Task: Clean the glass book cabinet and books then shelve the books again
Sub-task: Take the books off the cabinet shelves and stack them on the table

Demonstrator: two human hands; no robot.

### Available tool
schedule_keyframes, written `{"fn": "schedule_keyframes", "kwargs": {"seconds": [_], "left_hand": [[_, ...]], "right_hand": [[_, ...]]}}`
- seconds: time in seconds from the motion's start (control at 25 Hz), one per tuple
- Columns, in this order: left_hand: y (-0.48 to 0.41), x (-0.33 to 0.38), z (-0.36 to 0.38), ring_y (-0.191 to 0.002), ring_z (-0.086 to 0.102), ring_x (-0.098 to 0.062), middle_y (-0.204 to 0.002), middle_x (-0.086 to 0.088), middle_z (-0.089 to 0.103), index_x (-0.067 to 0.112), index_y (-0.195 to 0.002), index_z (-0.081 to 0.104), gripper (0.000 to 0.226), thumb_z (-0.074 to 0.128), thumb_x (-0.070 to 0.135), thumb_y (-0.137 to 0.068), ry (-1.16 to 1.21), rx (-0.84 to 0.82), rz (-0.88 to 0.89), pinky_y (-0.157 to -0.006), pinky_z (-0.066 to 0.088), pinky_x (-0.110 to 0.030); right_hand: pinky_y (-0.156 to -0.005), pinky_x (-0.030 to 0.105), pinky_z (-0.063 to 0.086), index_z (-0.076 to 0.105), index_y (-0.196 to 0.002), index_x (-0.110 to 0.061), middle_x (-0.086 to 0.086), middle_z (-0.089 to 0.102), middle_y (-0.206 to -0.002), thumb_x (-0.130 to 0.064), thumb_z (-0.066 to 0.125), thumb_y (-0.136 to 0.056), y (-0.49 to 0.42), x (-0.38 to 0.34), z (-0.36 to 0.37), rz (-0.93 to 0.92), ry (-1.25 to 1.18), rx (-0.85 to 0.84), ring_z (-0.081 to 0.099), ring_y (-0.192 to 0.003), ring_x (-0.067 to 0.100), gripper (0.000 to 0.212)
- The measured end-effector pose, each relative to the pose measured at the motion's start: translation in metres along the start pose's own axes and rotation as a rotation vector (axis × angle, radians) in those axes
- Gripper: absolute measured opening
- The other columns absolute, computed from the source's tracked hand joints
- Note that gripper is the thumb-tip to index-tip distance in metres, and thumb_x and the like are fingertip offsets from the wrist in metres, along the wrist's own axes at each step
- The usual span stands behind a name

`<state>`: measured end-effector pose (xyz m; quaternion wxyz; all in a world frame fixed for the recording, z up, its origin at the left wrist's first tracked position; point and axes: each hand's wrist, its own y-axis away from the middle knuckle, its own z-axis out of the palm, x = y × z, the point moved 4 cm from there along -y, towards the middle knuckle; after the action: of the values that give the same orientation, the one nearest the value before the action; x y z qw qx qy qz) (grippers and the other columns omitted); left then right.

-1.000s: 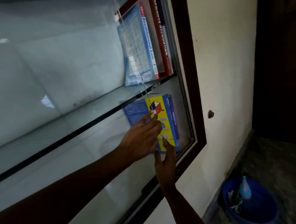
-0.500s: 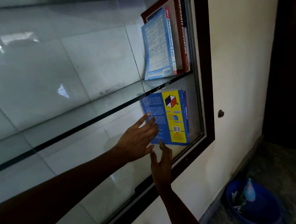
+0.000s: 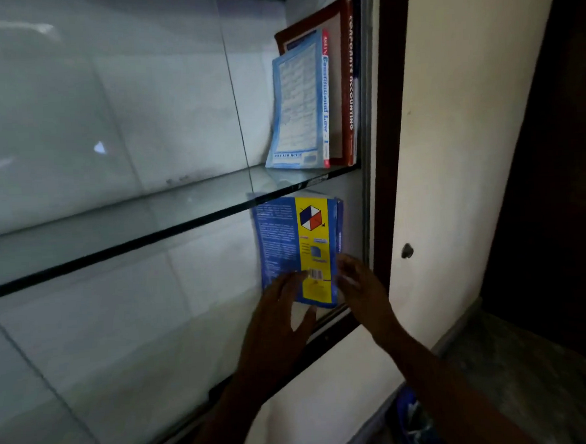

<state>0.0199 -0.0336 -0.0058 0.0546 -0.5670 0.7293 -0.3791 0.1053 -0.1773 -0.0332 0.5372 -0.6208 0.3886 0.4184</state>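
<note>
Book [image 3: 294, 235] now between left hand [image 3: 278, 317] and right hand [image 3: 361, 288], both lower

Right end of the cabinet: two books [image 3: 311, 100] stand on the glass shelf [image 3: 147, 224] against the frame [image 3: 388, 113]. Under it stands a lower book [image 3: 296, 242], my left hand [image 3: 276, 315] on its cover, my right hand [image 3: 360, 286] beside its spine.

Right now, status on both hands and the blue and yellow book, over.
Left hand flat on blue and yellow book, right hand at its spine, grip blurred. Book upright below the glass shelf, far right. Nothing blocking.
</note>
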Motion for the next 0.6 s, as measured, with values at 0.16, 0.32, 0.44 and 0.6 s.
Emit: {"fn": "schedule_keyframes", "kwargs": {"seconds": [0.16,0.32,0.44,0.6], "left_hand": [[-0.008,-0.007,0.047,-0.129,0.039,-0.010,-0.136,0.006,0.043,0.016,-0.137,0.041,0.049,0.057,0.020,-0.091,0.553,0.183,-0.501,-0.104,0.032,-0.025],[-0.032,-0.019,0.067,-0.134,0.034,-0.013,-0.147,0.000,0.034,0.019,-0.144,0.029,0.063,0.053,0.025,-0.086,0.797,0.211,-0.655,-0.109,0.032,-0.030],[-0.052,-0.017,0.075,-0.116,0.043,0.002,-0.134,0.015,0.037,0.037,-0.139,0.019,0.061,0.048,0.025,-0.087,0.915,0.260,-0.666,-0.088,0.040,-0.008],[-0.043,-0.032,0.083,-0.120,0.046,-0.011,-0.133,0.016,0.038,0.054,-0.129,0.014,0.057,0.048,0.024,-0.094,0.874,0.551,-0.796,-0.102,0.042,-0.042]], "right_hand": [[-0.079,0.012,0.051,0.047,-0.120,-0.012,-0.006,0.057,-0.111,0.000,0.060,-0.086,-0.052,0.004,-0.001,0.046,0.070,-0.031,0.056,-0.097,-0.010,0.038],[-0.097,0.042,0.047,0.048,-0.131,-0.017,0.007,0.054,-0.128,-0.013,0.060,-0.085,-0.069,0.037,0.010,0.002,0.186,-0.079,0.053,-0.115,0.017,0.048],[-0.094,0.017,0.045,0.042,-0.125,-0.024,-0.004,0.052,-0.121,-0.001,0.048,-0.094,-0.071,0.028,0.013,0.016,0.169,-0.473,0.054,-0.097,-0.012,0.039],[-0.081,0.005,0.043,0.039,-0.127,-0.027,-0.014,0.049,-0.117,-0.004,0.044,-0.096,-0.090,0.016,0.005,-0.023,0.111,-0.560,0.053,-0.101,-0.014,0.039]]}}
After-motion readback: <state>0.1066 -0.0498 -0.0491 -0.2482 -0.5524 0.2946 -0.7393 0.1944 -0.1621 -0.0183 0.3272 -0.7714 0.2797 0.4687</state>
